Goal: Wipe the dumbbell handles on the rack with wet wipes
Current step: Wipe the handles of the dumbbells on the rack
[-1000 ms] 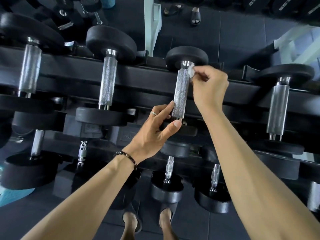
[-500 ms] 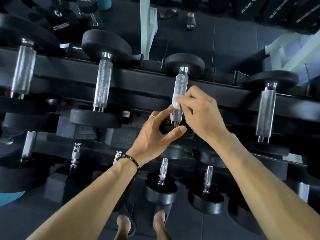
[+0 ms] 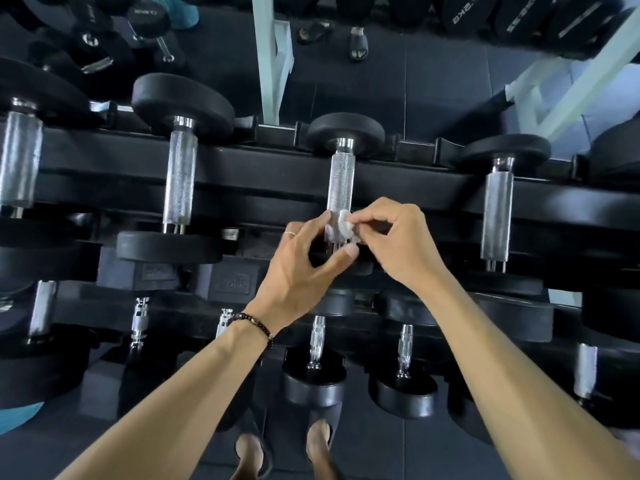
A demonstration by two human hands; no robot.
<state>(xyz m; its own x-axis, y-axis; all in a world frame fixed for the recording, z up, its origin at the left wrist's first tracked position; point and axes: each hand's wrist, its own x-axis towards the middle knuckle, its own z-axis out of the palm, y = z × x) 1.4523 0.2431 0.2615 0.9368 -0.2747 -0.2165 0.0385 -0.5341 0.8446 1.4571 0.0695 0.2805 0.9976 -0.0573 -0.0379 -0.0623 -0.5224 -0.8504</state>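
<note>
Dumbbell handle [image 3: 341, 181] low end: right hand [image 3: 398, 242] fingers pinch a wet wipe [image 3: 344, 226] against it; left hand [image 3: 304, 268] fingers curl around it.

The small white wet wipe [image 3: 344, 226] lies against the near end of the knurled steel dumbbell handle [image 3: 341, 181] on the black rack's [image 3: 277, 174] top tier, between the left hand [image 3: 304, 268] and right hand [image 3: 398, 244].

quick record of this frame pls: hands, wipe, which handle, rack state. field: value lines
setting: black multi-tier dumbbell rack, seen from above
target: knurled silver dumbbell handle, top tier
wipe: small white wet wipe, pressed on the handle's near end
right hand: pinches the wipe
left hand: curled around the handle's near end, ring on one finger
neighbours: similar silver handle to the left, another to the right, untouched
floor: dark mats
</note>
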